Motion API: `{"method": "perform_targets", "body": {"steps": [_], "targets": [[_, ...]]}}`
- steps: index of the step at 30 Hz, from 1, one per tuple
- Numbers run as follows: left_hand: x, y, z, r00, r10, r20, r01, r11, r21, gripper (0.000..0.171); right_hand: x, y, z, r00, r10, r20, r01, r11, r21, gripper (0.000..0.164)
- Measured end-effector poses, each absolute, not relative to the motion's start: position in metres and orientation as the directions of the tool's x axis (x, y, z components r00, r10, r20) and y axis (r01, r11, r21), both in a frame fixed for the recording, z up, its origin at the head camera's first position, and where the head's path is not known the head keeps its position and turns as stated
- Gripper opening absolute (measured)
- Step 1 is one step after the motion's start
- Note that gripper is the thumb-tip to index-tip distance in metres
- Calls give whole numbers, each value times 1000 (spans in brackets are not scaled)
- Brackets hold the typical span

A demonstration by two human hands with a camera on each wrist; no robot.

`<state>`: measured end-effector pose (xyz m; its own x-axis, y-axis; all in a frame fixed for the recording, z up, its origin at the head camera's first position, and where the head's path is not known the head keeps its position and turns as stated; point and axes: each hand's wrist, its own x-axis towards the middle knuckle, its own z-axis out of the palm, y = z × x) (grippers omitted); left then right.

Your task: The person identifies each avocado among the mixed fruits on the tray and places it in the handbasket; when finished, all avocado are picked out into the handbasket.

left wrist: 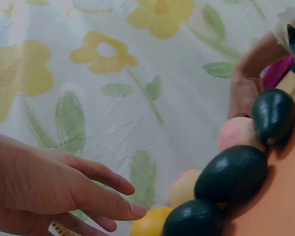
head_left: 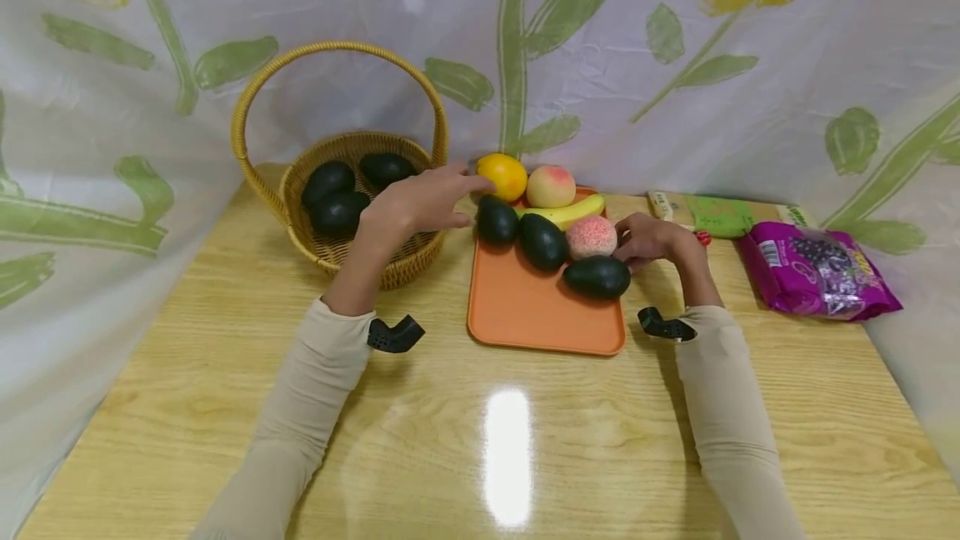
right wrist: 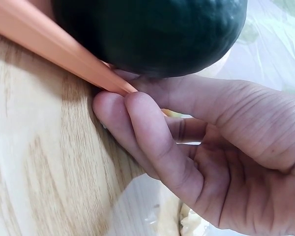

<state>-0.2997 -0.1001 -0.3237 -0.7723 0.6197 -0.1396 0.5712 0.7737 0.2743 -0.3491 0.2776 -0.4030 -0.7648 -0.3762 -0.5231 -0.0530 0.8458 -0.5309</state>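
Right grip point(head_left: 654, 236) pinches the orange tray point(head_left: 546, 315) (left grip point(head_left: 423, 200) beside yellow fruit point(head_left: 506, 176)).

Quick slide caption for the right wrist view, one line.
The right hand pinches the orange tray by its rim, beside a dark green avocado.

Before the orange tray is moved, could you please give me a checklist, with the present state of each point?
1. Right hand grips the orange tray: ok, it pinches the edge.
2. Left hand grips the tray: not ok, open near the yellow fruit.
3. Yellow fruit fully inside the tray: cannot tell, its base is hidden.
4. Basket upright: ok.
5. Front edge of the tray free of fruit: ok.
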Motion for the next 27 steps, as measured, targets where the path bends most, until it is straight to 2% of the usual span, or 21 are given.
{"method": "perform_targets", "body": {"steps": [11, 27], "targets": [[-299, -77, -337, -738, 665, -116, 636, 743, 210, 58, -353, 279, -409, -763, -360, -538, -30, 850, -526, 47], [-304, -60, -358, -698, 679, -227, 639, 734, 231, 70, -349, 276, -404, -766, -371, -526, -30, 837, -546, 43]]}}
